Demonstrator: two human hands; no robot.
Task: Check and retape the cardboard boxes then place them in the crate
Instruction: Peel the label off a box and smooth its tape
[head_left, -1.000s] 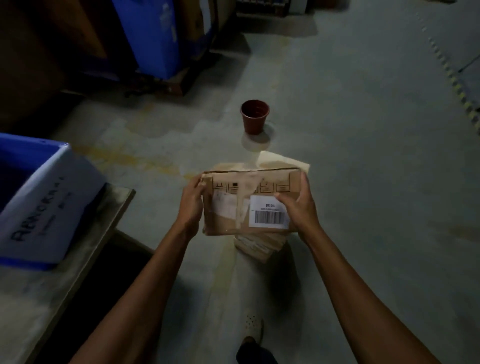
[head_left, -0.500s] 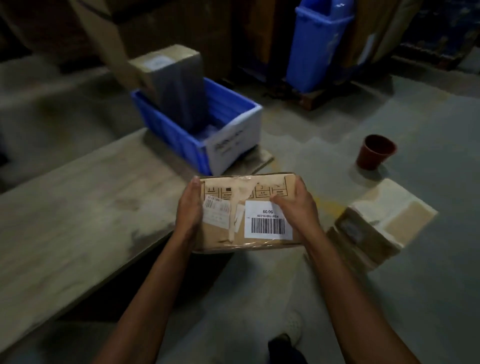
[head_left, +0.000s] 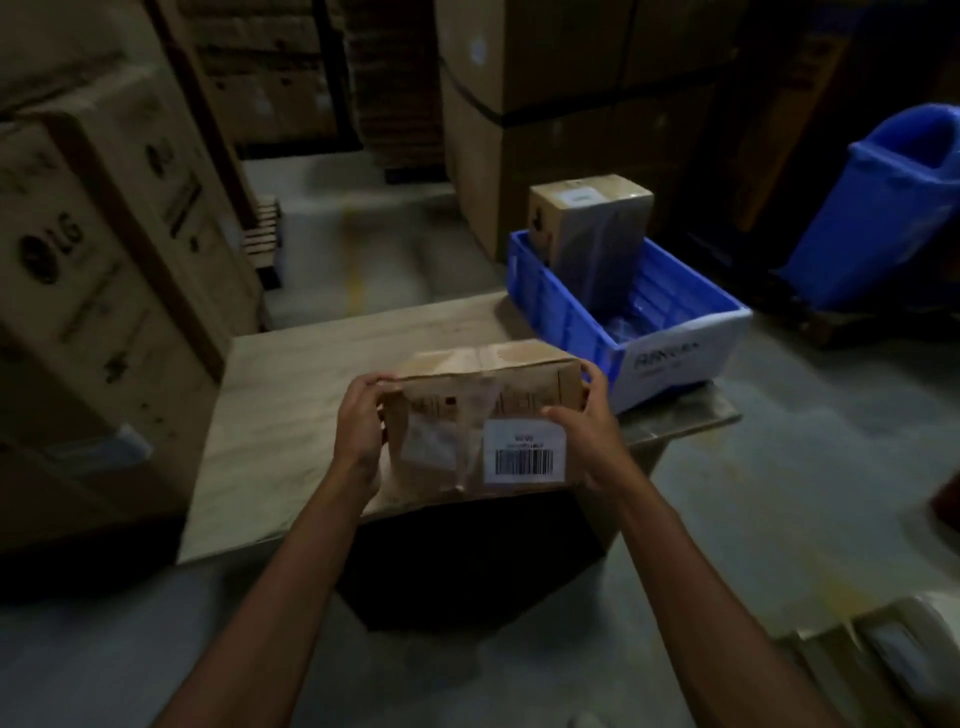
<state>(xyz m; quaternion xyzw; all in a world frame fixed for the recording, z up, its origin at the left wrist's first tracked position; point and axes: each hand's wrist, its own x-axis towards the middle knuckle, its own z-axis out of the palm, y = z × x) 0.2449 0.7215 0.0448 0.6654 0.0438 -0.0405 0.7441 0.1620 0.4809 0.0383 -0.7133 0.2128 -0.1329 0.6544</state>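
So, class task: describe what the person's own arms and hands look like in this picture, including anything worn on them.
Both forearms are bare all the way to the bottom edge of the picture: no sleeves show. The left hand and the right hand wear no gloves, and no watch, bracelet or ring can be seen, though the picture is dim and a little blurred. No markings show on the arms.

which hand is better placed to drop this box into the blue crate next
Right, probably. The right hand grips the box end nearest the blue crate; the left hand is on the far side.
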